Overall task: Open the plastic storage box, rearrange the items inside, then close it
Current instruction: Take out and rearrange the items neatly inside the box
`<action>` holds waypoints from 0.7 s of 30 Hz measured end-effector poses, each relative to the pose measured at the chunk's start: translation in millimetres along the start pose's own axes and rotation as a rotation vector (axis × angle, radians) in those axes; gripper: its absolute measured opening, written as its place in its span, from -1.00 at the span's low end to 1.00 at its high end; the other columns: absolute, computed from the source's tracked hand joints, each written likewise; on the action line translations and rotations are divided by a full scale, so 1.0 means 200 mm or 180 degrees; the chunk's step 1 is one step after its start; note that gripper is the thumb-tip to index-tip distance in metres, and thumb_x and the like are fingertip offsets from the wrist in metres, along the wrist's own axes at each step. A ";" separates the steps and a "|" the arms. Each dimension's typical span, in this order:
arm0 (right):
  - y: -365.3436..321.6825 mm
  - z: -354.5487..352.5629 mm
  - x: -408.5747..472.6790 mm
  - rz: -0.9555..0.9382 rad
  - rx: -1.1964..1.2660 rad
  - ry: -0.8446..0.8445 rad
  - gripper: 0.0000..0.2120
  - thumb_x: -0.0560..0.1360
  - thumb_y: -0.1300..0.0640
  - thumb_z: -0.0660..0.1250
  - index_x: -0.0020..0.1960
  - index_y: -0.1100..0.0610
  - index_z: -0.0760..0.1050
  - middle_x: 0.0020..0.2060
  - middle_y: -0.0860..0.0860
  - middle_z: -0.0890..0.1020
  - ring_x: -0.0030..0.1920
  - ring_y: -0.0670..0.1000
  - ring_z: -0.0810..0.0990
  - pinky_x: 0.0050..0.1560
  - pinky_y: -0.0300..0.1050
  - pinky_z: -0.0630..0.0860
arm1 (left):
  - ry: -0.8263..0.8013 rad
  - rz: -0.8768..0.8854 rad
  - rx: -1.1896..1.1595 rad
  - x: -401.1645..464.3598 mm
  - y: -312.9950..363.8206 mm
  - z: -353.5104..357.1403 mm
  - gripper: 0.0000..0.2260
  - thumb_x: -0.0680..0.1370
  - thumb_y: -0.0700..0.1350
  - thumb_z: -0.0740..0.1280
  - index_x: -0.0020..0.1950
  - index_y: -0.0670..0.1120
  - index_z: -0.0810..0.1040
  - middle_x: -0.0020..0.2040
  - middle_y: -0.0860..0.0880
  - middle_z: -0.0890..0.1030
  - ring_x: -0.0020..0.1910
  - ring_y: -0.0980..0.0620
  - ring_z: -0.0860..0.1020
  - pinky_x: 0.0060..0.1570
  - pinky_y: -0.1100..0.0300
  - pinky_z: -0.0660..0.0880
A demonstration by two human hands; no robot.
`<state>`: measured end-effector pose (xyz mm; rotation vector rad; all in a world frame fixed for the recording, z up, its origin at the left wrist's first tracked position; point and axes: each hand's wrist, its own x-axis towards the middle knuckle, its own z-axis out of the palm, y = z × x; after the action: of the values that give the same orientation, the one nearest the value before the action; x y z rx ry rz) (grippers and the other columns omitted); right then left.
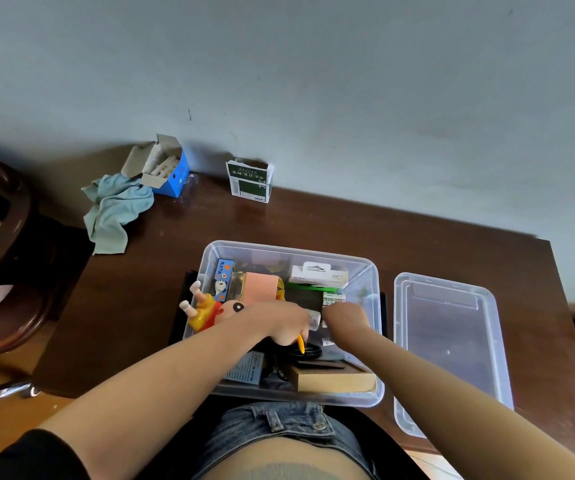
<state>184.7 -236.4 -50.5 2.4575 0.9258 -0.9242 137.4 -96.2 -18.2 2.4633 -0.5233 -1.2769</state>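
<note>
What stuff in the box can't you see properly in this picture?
All in the head view:
- Left hand's fingers: curled away from the camera, so what they hold is hidden.
- Right hand's fingers: hidden behind its own back.
- Cartoon toy: its face is partly covered by the left hand.
- Print on the white packet: too small to read.
- Box bottom: buried under items.

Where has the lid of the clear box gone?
The lid lies on the dark table, right of the open storage box.

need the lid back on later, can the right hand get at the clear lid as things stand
Probably yes: the clear lid lies bare on the table right of the storage box, nothing on it. The right hand is inside the box now.
</note>
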 end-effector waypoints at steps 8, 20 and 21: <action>0.00 0.00 0.02 0.0210 0.0332 0.0175 -0.74 0.45 0.42 0.24 0.07 0.21 0.53 0.05 0.12 0.59 0.08 0.13 0.57 -0.08 -0.14 0.46 | -0.0072 -0.0064 0.0008 -0.02 0.00 0.01 -0.57 0.54 -0.39 0.12 0.32 -0.10 0.52 0.18 -0.16 0.57 -0.04 -0.12 0.50 0.00 0.08 0.47; -0.06 0.04 0.06 -0.0218 0.0451 0.0568 -0.54 0.45 0.08 0.41 0.29 0.15 0.37 0.21 0.10 0.49 0.20 0.13 0.48 0.03 0.00 0.50 | 0.0956 -0.0498 0.1372 -0.08 0.02 0.04 -0.73 0.58 -0.18 0.16 0.20 -0.05 0.56 0.17 -0.11 0.49 0.21 -0.13 0.39 0.25 0.03 0.26; -0.07 0.04 0.06 -0.0086 0.0513 0.0689 -0.58 0.47 0.11 0.39 0.27 0.17 0.37 0.20 0.11 0.49 0.17 0.14 0.50 -0.01 -0.01 0.50 | 0.1118 -0.0560 0.1336 -0.09 0.00 0.03 -0.73 0.57 -0.18 0.17 0.19 -0.05 0.57 0.15 -0.10 0.51 0.23 -0.13 0.39 0.30 0.02 0.20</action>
<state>178.7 -226.0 -66.3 2.7310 0.9913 -0.7796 122.9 -89.6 -9.2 3.0565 -0.5320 -0.8180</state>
